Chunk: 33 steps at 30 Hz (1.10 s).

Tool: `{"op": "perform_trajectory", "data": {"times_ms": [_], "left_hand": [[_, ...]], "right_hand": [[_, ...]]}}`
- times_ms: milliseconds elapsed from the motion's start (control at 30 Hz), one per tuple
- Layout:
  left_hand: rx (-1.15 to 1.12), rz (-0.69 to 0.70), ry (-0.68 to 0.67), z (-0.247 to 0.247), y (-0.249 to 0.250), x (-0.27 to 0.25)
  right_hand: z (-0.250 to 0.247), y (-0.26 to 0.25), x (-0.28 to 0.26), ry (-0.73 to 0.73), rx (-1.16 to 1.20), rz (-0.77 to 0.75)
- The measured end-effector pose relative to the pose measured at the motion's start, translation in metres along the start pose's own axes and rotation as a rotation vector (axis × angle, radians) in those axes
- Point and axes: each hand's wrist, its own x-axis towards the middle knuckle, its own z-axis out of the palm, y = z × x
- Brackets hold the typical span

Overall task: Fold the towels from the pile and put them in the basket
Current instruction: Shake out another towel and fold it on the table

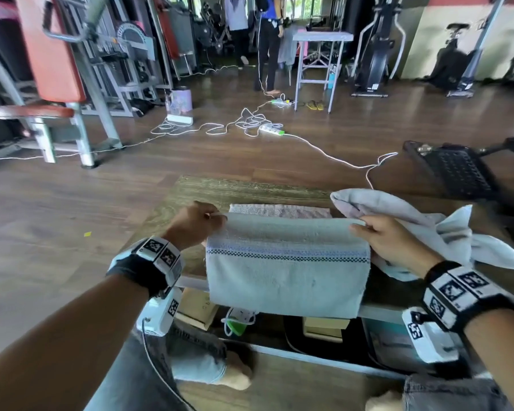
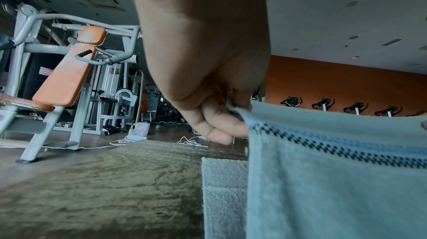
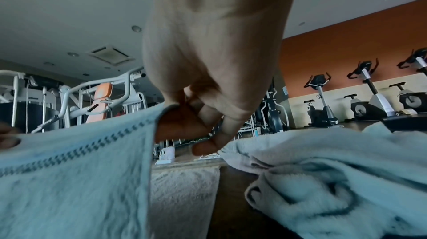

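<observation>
Hands: left hand (image 1: 197,222), right hand (image 1: 393,239) pinch towel (image 1: 287,274) corners | long axis left-right

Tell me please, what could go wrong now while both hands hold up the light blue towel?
1. The left hand and right hand only pinch the top corners of the blue towel; a corner could slip.
2. Its lower part hangs below the table edge and may catch.
3. The unfolded pile touches the right hand and could be dragged.

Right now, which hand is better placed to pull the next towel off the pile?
Right. The right hand pinches the blue towel corner right beside the crumpled towel pile; the left hand holds the far corner, across the towel.
</observation>
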Motion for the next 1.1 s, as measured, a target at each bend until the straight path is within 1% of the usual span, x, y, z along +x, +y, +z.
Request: {"op": "perform_trajectory", "data": {"times_ms": [67, 200, 300, 400, 433, 500, 533, 567, 633, 667, 733, 800, 833, 933, 967, 1033, 1100], "left_hand": [[-0.030, -0.001, 0.034, 0.007, -0.003, 0.022], [-0.032, -0.001, 0.074, 0.017, -0.005, 0.072], [0.000, -0.064, 0.093, 0.028, -0.009, 0.114], [0.028, -0.078, 0.126, 0.042, -0.010, 0.151], [0.031, -0.079, 0.149, 0.046, -0.011, 0.155], [0.049, -0.116, 0.122, 0.061, -0.016, 0.168], [0.080, -0.133, 0.075, 0.070, -0.019, 0.171], [0.124, -0.132, 0.006, 0.080, -0.023, 0.172], [0.222, -0.100, -0.101, 0.098, -0.033, 0.170], [0.288, -0.087, -0.120, 0.105, -0.039, 0.168], [0.371, -0.062, -0.087, 0.113, -0.047, 0.165], [0.357, -0.059, -0.055, 0.113, -0.046, 0.161], [0.344, -0.059, -0.051, 0.110, -0.043, 0.158], [0.369, -0.086, -0.061, 0.103, -0.028, 0.147], [0.358, -0.071, -0.053, 0.101, -0.021, 0.143], [0.283, 0.008, -0.052, 0.098, -0.006, 0.132], [0.178, 0.124, -0.079, 0.097, 0.013, 0.120]], "right_hand": [[0.005, 0.004, 0.019, 0.041, 0.008, 0.026], [0.009, 0.017, 0.071, 0.115, -0.086, 0.167], [0.014, 0.029, 0.117, 0.150, -0.160, 0.189], [0.024, 0.046, 0.159, 0.162, -0.219, 0.237], [0.028, 0.049, 0.165, 0.174, -0.249, 0.232], [0.041, 0.060, 0.183, 0.210, -0.315, 0.202], [0.048, 0.064, 0.187, 0.210, -0.359, 0.191], [0.056, 0.067, 0.190, 0.190, -0.412, 0.179], [0.071, 0.073, 0.192, 0.091, -0.539, 0.148], [0.077, 0.075, 0.191, 0.039, -0.579, 0.122], [0.085, 0.078, 0.187, -0.019, -0.618, 0.095], [0.087, 0.076, 0.180, 0.016, -0.596, 0.083], [0.086, 0.073, 0.176, 0.041, -0.574, 0.072], [0.082, 0.059, 0.164, 0.051, -0.483, 0.062], [0.080, 0.054, 0.160, 0.067, -0.449, 0.043], [0.075, 0.042, 0.149, 0.097, -0.383, -0.015], [0.071, 0.028, 0.132, 0.104, -0.316, -0.084]]}}
